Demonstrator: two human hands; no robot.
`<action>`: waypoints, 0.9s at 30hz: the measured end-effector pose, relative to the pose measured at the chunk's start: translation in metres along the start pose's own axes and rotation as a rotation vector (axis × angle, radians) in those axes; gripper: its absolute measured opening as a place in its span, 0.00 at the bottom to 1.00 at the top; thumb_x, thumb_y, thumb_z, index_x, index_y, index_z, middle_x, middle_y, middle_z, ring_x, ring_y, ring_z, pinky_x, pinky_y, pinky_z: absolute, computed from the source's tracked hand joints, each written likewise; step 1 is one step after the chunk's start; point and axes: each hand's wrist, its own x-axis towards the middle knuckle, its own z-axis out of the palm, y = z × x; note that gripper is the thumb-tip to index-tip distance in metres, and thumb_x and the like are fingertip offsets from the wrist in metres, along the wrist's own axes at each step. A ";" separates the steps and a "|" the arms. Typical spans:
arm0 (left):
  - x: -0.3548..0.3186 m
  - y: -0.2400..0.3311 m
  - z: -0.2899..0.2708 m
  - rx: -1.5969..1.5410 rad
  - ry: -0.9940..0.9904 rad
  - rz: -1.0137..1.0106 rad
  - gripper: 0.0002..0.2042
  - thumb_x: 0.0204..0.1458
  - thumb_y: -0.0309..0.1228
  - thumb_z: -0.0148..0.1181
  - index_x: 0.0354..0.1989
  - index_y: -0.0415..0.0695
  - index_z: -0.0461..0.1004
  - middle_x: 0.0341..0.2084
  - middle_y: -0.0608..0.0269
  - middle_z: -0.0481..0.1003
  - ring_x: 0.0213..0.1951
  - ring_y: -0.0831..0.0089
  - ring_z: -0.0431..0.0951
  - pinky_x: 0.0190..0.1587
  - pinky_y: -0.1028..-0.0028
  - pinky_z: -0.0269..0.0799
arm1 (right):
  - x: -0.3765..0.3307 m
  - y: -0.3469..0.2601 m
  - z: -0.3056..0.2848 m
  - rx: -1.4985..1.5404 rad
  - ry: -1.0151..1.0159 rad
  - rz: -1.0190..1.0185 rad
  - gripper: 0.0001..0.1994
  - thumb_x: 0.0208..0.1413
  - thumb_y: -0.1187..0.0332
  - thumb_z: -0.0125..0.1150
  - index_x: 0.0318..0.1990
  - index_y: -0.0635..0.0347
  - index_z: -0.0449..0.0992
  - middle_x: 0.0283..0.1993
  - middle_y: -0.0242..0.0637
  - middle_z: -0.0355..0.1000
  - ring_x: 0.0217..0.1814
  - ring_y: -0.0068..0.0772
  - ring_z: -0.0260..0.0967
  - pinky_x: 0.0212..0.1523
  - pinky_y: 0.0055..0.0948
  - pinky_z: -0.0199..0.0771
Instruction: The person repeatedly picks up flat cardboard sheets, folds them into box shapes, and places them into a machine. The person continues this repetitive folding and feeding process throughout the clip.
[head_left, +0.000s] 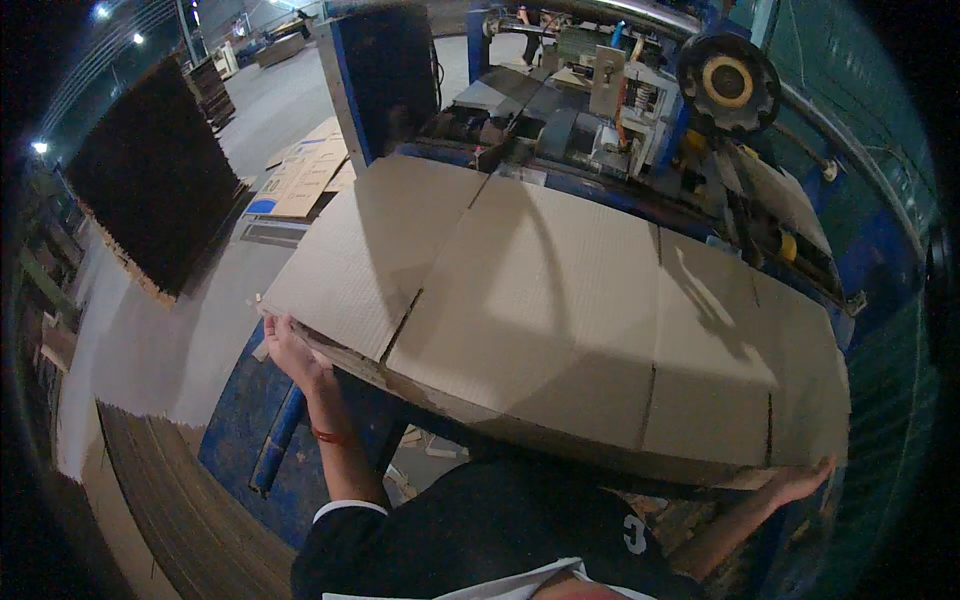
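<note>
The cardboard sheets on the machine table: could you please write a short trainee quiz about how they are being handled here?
1. True or false: both hands grip the stack of cardboard sheets at its near edge.
2. Which hand has a red band on its wrist?
3. The machine behind the stack is mainly: A green, B blue, C white.

Key: 1 true, the left hand at the left corner and the right hand at the right corner; 2 the left; 3 B.

Both arms spread wide apart, left hand (288,352) up with fingers curled in a grip, right hand (800,480) low, fingers gripping too
</note>
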 end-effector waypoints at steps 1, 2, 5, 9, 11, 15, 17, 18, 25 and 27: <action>0.004 -0.003 -0.001 -0.033 0.018 0.023 0.22 0.51 0.24 0.50 0.54 0.36 0.54 0.43 0.55 0.66 0.44 0.69 0.69 0.48 0.70 0.65 | 0.006 -0.004 0.000 -0.002 -0.035 -0.027 0.25 0.57 0.56 0.42 0.57 0.64 0.62 0.63 0.45 0.54 0.65 0.42 0.49 0.65 0.45 0.43; 0.008 -0.007 -0.001 -0.066 0.034 0.045 0.22 0.51 0.24 0.50 0.54 0.37 0.53 0.43 0.56 0.67 0.44 0.69 0.69 0.48 0.70 0.65 | 0.016 -0.005 -0.001 0.005 -0.059 -0.040 0.24 0.57 0.57 0.43 0.56 0.65 0.63 0.62 0.45 0.56 0.64 0.42 0.51 0.64 0.44 0.45; 0.029 -0.018 0.005 -0.076 0.008 0.002 0.23 0.51 0.22 0.52 0.55 0.38 0.52 0.40 0.57 0.69 0.42 0.69 0.71 0.47 0.70 0.67 | 0.060 0.015 -0.017 -0.312 -0.075 -0.292 0.22 0.55 0.59 0.48 0.51 0.67 0.68 0.56 0.45 0.63 0.60 0.41 0.55 0.60 0.40 0.54; 0.064 -0.017 0.021 -0.164 -0.308 -0.251 0.12 0.50 0.21 0.53 0.43 0.39 0.64 0.36 0.59 0.71 0.38 0.70 0.73 0.44 0.69 0.69 | 0.129 0.053 -0.035 -0.281 -0.137 -0.067 0.20 0.51 0.62 0.55 0.46 0.69 0.71 0.49 0.43 0.68 0.55 0.37 0.61 0.53 0.35 0.63; 0.069 -0.008 0.030 -0.123 -0.235 -0.489 0.08 0.49 0.20 0.53 0.39 0.38 0.66 0.35 0.59 0.71 0.38 0.69 0.73 0.44 0.69 0.69 | 0.144 0.059 -0.042 -0.030 -0.174 0.185 0.20 0.50 0.62 0.56 0.45 0.70 0.71 0.48 0.42 0.68 0.52 0.35 0.63 0.49 0.32 0.65; 0.033 0.024 0.033 -0.013 -0.455 -0.313 0.09 0.49 0.23 0.55 0.39 0.37 0.68 0.35 0.58 0.72 0.37 0.69 0.73 0.43 0.71 0.69 | 0.129 0.029 -0.041 0.102 -0.530 0.236 0.23 0.51 0.61 0.54 0.50 0.70 0.66 0.53 0.42 0.63 0.52 0.36 0.63 0.50 0.34 0.64; 0.007 0.040 0.038 0.178 -0.463 -0.183 0.08 0.49 0.25 0.55 0.37 0.36 0.69 0.35 0.60 0.72 0.37 0.74 0.72 0.42 0.73 0.68 | 0.101 0.000 -0.037 -0.068 -0.483 0.082 0.25 0.51 0.62 0.54 0.53 0.69 0.62 0.55 0.42 0.61 0.52 0.37 0.62 0.50 0.34 0.64; -0.007 0.048 0.036 0.273 -0.483 -0.115 0.08 0.50 0.26 0.55 0.37 0.36 0.70 0.35 0.61 0.72 0.37 0.75 0.72 0.42 0.73 0.68 | 0.079 -0.013 -0.040 -0.196 -0.405 -0.056 0.26 0.50 0.62 0.54 0.54 0.69 0.61 0.55 0.41 0.61 0.53 0.38 0.62 0.51 0.35 0.64; -0.084 0.069 0.035 0.439 -1.077 0.240 0.14 0.51 0.28 0.50 0.45 0.37 0.72 0.45 0.56 0.72 0.48 0.68 0.71 0.50 0.69 0.64 | -0.103 -0.042 -0.052 -0.220 -0.536 -0.331 0.17 0.47 0.69 0.56 0.46 0.66 0.69 0.48 0.42 0.68 0.46 0.41 0.67 0.47 0.35 0.68; -0.098 0.059 0.046 0.596 -1.295 0.436 0.17 0.48 0.27 0.49 0.48 0.38 0.71 0.50 0.49 0.69 0.53 0.59 0.69 0.55 0.67 0.61 | -0.135 -0.033 -0.045 -0.307 -0.907 -0.786 0.13 0.45 0.74 0.59 0.41 0.62 0.72 0.43 0.44 0.72 0.47 0.44 0.68 0.46 0.39 0.68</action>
